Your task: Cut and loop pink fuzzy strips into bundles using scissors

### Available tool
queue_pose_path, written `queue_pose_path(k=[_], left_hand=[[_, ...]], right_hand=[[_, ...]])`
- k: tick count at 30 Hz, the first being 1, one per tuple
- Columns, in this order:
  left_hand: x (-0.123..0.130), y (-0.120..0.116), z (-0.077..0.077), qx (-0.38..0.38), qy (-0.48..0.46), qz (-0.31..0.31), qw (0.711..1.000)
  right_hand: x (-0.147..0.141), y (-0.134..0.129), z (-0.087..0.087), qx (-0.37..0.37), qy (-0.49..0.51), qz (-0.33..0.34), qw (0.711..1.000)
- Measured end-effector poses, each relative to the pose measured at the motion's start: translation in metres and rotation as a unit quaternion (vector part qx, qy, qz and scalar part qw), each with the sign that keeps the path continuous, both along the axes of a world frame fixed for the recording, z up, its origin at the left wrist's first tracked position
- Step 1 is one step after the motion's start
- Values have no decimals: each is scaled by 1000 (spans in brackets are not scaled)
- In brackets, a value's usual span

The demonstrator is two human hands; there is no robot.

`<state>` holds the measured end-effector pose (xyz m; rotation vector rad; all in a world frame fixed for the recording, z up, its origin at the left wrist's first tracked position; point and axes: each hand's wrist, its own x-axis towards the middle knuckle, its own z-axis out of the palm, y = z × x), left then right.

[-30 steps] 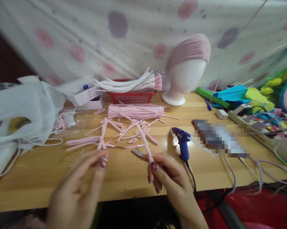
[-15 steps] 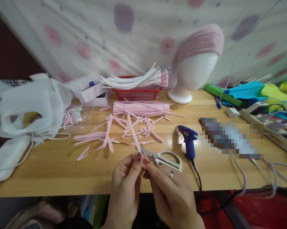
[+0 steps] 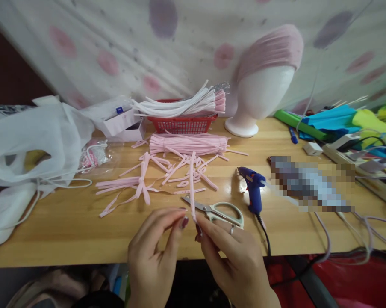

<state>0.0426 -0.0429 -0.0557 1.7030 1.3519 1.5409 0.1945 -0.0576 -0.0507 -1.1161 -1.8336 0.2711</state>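
Note:
Near the table's front edge, my right hand pinches the lower end of a pink pipe cleaner, which points up and away from me. Just left of it, my left hand has thumb and fingers apart, with nothing between them. Scissors with pale handles lie on the table beyond my right hand, their blades partly behind the pipe cleaner. Farther back are small bent pink pieces and a bundle of pink pipe cleaners. Left of these lies a pink bow-like shape of pipe cleaners.
A blue glue gun lies to the right, its cord running off the front edge. At the back stand a red basket of white and pink pipe cleaners and a white foam head. A white bag is at left.
My left hand has let go of the pipe cleaner and moved left. The pipe cleaner now stands straighter in my right hand, its far end swung right. The view has shifted slightly.

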Motion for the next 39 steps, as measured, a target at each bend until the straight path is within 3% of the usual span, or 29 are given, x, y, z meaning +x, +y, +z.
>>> queue_pose_path(k=[3,9,15,20,26,35,39], left_hand=[[-5,-1,4,78,112,-24,990],[-8,4,5,95,168,-43,980],[-6,5,-3,103,175,-29,979],[-20,8,-4,103,214,-12,971],[-19,6,1,98,235,-89,963],[-18,10,8,135,270,-120,946],[-20,15,12,163,341,-153,913]], right_hand=[[1,-1,4,15,-52,3,999],[4,-3,11,43,-139,1,989],[3,-5,8,0,-75,12,997],[4,-8,4,-19,-18,18,999],[3,-7,4,-21,-45,4,999],[8,-5,13,11,-146,18,989],[10,-5,18,15,-178,29,984]])
